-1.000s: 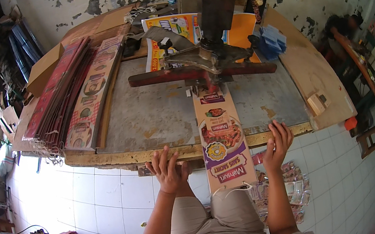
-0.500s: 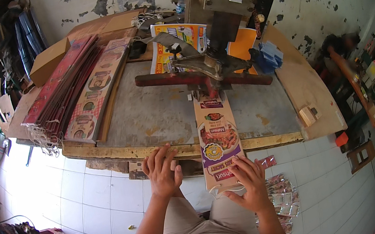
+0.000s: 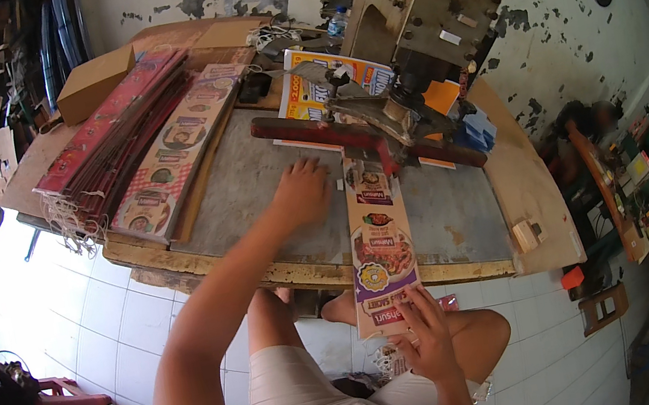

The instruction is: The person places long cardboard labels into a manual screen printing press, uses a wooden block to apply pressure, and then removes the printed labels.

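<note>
The left hand [image 3: 302, 194] moved up, left of the card strip [image 3: 380, 238]; the right hand [image 3: 431, 342] still touches its near end. I can't tell if either grips.

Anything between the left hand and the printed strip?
Yes: a small white block at the left edge of the strip, between it and the left hand. Nothing else visible.
</note>
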### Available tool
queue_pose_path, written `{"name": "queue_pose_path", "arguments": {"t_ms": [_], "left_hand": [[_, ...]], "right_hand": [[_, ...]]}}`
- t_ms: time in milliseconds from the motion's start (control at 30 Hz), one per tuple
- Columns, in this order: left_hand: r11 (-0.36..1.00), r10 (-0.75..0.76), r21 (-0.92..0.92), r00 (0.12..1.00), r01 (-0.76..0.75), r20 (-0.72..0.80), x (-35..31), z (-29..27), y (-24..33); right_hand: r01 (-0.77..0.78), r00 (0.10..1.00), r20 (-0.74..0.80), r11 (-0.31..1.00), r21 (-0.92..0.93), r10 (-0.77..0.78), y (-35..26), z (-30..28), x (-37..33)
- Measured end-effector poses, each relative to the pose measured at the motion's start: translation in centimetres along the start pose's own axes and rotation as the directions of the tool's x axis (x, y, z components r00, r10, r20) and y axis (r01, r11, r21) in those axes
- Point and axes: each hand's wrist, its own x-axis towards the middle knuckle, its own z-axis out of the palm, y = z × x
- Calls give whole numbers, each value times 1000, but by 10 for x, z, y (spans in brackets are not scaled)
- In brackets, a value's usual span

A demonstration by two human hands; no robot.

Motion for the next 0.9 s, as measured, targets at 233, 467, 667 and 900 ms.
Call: {"name": "queue_pose_path", "arguments": {"t_ms": [233, 467, 667, 900], "left_hand": [[982, -176, -47, 974, 184, 140, 108, 69, -59], [921, -365, -157, 930, 356, -34, 156, 119, -77], [285, -331, -875, 897, 391, 293, 175, 83, -85], [153, -290, -933, 918, 325, 272, 192, 77, -69]], "right_hand": [[16, 999, 46, 1000, 1, -16, 9, 5, 20], [15, 994, 105, 1000, 21, -17, 20, 6, 25], [-20, 994, 105, 998, 59, 14, 25, 9, 25], [-63, 993, 93, 991, -117, 74, 28, 11, 41]]}}
